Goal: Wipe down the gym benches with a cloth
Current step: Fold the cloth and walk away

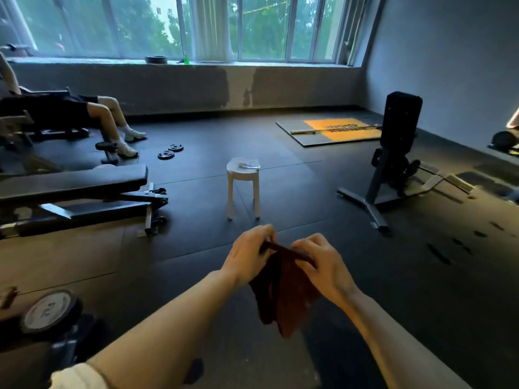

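Dark reddish-brown terry cloth (pixel 283 287) held up in mid-air at centre foreground, over black rubber floor tiles (pixel 323 192), hanging down in loose folds from its top edge. Left hand (pixel 247 256) pinching the top edge at its left corner, fingers curled round the fabric. Right hand (pixel 323 265) pinching the same edge just to the right, thumb and fingers closed on the cloth. Both hands close together, nearly touching, bare forearms reaching in from the lower edge, a pale sleeve cuff (pixel 75 377) at the lower left.

Black padded flat gym bench on a dark metal frame (pixel 84 181) at the left, well apart from the cloth, its wheeled foot pointing toward the middle of the room. Small white plastic stool (pixel 243 183) standing upright beyond the hands, with something pale and crumpled on its seat, too small to identify. Two small black weight plates (pixel 170 151) lying flat on the floor behind the bench. Second person's bare legs and white trainers (pixel 118 127) at the far left, seated on another piece of equipment. Black upright padded machine on a grey metal base (pixel 393 153) at the right, near an orange and grey lifting platform (pixel 331 130) carrying a barbell. Round grey dumbbell head (pixel 50 310) at the lower left. Wide window (pixel 196 26) along the far wall, green trees outside.
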A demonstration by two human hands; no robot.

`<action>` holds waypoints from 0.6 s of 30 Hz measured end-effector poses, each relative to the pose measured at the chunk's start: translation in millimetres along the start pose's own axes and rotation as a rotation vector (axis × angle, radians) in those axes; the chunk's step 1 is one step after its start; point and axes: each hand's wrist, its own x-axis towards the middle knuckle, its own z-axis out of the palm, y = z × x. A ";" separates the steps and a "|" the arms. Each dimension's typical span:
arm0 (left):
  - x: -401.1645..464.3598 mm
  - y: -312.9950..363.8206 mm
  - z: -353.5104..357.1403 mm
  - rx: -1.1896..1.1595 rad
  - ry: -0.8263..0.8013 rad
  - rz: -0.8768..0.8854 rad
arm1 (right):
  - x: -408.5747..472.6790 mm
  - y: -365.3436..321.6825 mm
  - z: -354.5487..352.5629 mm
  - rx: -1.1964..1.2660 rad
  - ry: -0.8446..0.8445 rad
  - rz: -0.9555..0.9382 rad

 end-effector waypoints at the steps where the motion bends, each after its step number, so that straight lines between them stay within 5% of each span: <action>1: 12.6 -7.0 0.2 0.006 -0.019 0.031 | 8.3 4.4 1.0 -0.019 0.007 0.005; 6: 78.6 -54.6 -2.8 -0.001 -0.140 0.179 | 67.3 17.0 11.4 -0.116 0.153 0.090; 18: 243.4 -154.8 -60.5 -0.052 -0.037 0.185 | 242.9 46.2 20.5 0.262 -0.253 0.397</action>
